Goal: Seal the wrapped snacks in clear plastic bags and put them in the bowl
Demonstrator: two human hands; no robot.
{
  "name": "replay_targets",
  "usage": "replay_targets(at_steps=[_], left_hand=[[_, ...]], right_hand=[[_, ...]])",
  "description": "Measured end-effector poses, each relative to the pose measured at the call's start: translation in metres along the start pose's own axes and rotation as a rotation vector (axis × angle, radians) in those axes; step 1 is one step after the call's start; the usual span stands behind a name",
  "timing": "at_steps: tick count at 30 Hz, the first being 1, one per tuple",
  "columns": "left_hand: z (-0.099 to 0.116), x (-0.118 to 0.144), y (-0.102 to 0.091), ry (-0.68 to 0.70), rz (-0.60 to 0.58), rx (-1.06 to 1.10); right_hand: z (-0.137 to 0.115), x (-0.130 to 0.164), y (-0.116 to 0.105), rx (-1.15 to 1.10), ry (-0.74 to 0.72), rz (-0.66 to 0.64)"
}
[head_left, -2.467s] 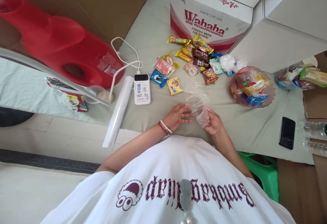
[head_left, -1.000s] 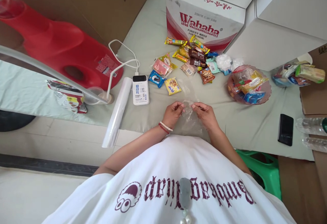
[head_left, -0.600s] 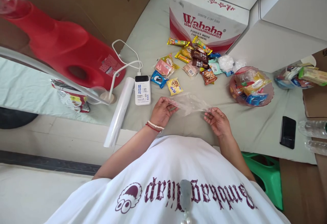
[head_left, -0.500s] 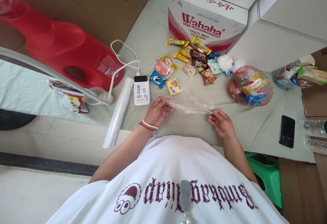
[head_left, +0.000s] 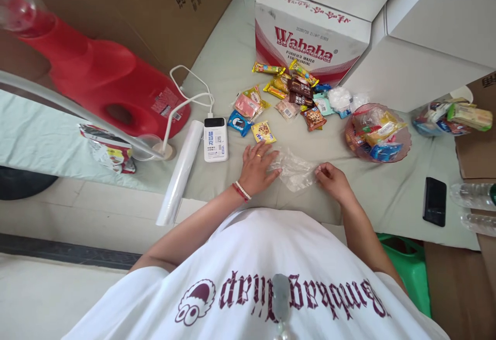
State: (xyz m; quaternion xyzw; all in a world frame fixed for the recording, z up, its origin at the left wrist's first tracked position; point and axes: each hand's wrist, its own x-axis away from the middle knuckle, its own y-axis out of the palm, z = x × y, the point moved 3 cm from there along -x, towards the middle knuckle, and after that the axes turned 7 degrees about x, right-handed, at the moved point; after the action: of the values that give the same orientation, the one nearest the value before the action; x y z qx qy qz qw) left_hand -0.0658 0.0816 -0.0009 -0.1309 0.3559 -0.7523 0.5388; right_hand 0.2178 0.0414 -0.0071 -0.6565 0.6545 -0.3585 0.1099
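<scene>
One clear plastic bag (head_left: 295, 168) lies crumpled on the table (head_left: 387, 195), right between the two hands. Past it there's a loose scatter of roughly a dozen snack packets (head_left: 289, 97), hard to count exactly since they overlap, plus one power bank (head_left: 215, 139), one roll of plastic film (head_left: 180, 171), one pink bowl (head_left: 377, 132) with more snacks in it, one Wahaha box (head_left: 310, 45) and one black phone (head_left: 434, 201) off to the right. Half a second ago the bag was stretched tight in the air between both hands; now it's down on the table and slack, and the hands have come closer together. The left hand (head_left: 257, 168) is flat, palm down, fingers spread and released, with the fingertips pressing on the bag's left edge. The right hand (head_left: 332, 180) is curled loosely, its fingertips pinching the bag's right edge, knuckles resting on the table. Both forearms angle in from the person's body.
</scene>
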Motion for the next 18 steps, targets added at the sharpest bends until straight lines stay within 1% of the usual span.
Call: replay_targets(at_steps=[2, 3, 4, 6, 7, 8, 9, 11, 12, 13, 14, 15, 16, 17, 18], left_hand=[[-0.010, -0.008, 0.005, -0.051, -0.051, 0.022], [-0.014, -0.012, 0.007, -0.053, -0.084, 0.051], [-0.015, -0.016, 0.007, -0.041, -0.122, 0.094], [-0.015, -0.024, 0.006, -0.006, -0.187, 0.203], [-0.015, -0.027, 0.003, 0.004, -0.184, 0.250], [-0.014, -0.029, -0.001, 0.003, -0.138, 0.274], [-0.014, -0.029, -0.007, -0.013, -0.044, 0.262], [-0.013, -0.023, -0.020, -0.062, 0.239, 0.145], [-0.011, -0.017, -0.026, -0.066, 0.353, 0.073], [-0.008, -0.010, -0.028, -0.038, 0.398, 0.017], [-0.003, -0.003, -0.028, 0.025, 0.369, -0.016], [0.003, 0.003, -0.024, 0.110, 0.281, -0.031], [0.008, 0.008, -0.019, 0.196, 0.167, -0.037], [0.012, 0.011, -0.013, 0.255, 0.063, -0.044], [0.014, 0.014, -0.007, 0.272, -0.005, -0.060]], right_hand=[[-0.015, 0.001, -0.006, 0.273, -0.240, 0.077], [-0.025, 0.001, -0.007, 0.378, -0.367, 0.100], [-0.034, 0.000, -0.006, 0.449, -0.484, 0.098], [-0.048, -0.005, 0.001, 0.491, -0.649, 0.032], [-0.052, -0.010, 0.006, 0.464, -0.688, -0.004], [-0.054, -0.015, 0.010, 0.415, -0.699, -0.030], [-0.054, -0.020, 0.014, 0.350, -0.686, -0.045], [-0.050, -0.030, 0.021, 0.202, -0.613, -0.051], [-0.047, -0.032, 0.023, 0.127, -0.566, -0.055], [-0.044, -0.034, 0.026, 0.056, -0.519, -0.068], [-0.042, -0.034, 0.028, -0.006, -0.475, -0.087], [-0.041, -0.033, 0.030, -0.056, -0.438, -0.103], [-0.041, -0.031, 0.031, -0.094, -0.409, -0.114], [-0.041, -0.030, 0.031, -0.122, -0.381, -0.116], [-0.042, -0.029, 0.031, -0.145, -0.349, -0.114]])
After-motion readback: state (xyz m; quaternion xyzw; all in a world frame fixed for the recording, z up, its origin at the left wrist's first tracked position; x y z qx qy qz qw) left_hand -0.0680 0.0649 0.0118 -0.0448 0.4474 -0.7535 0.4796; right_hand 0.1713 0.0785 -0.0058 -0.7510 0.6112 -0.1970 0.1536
